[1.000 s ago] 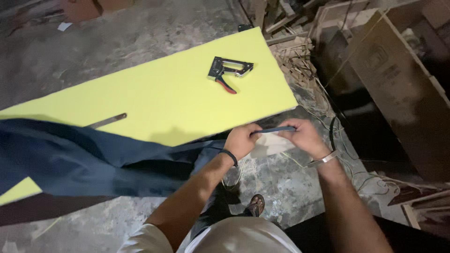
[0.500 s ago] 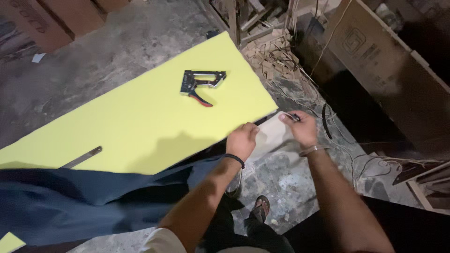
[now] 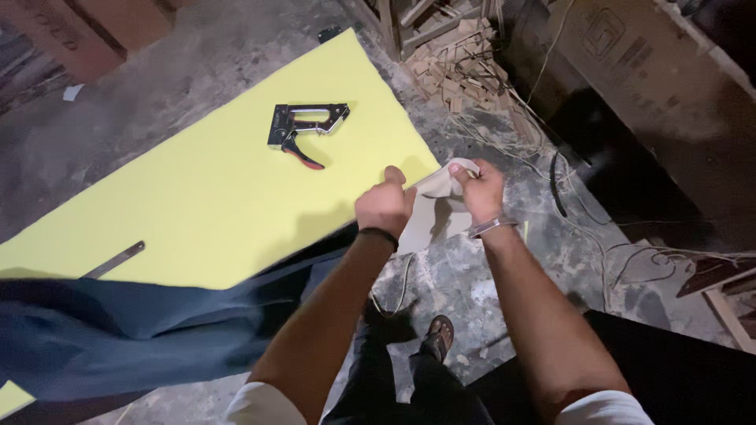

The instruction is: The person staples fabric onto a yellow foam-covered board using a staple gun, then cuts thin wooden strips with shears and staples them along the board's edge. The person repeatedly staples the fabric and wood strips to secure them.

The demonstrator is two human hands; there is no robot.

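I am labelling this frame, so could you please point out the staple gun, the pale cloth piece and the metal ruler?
staple gun (image 3: 303, 130): head view, on its metal body.
pale cloth piece (image 3: 431, 212): head view, on its middle, between the hands.
metal ruler (image 3: 116, 260): head view, mid-blade.

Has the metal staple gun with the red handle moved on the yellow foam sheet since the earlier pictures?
No. The metal staple gun with the red handle lies at the same spot near the far corner of the yellow foam sheet; only the camera shifted.

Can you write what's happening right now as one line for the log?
left hand: grips pale cloth | right hand: grips same cloth | staple gun: on yellow sheet
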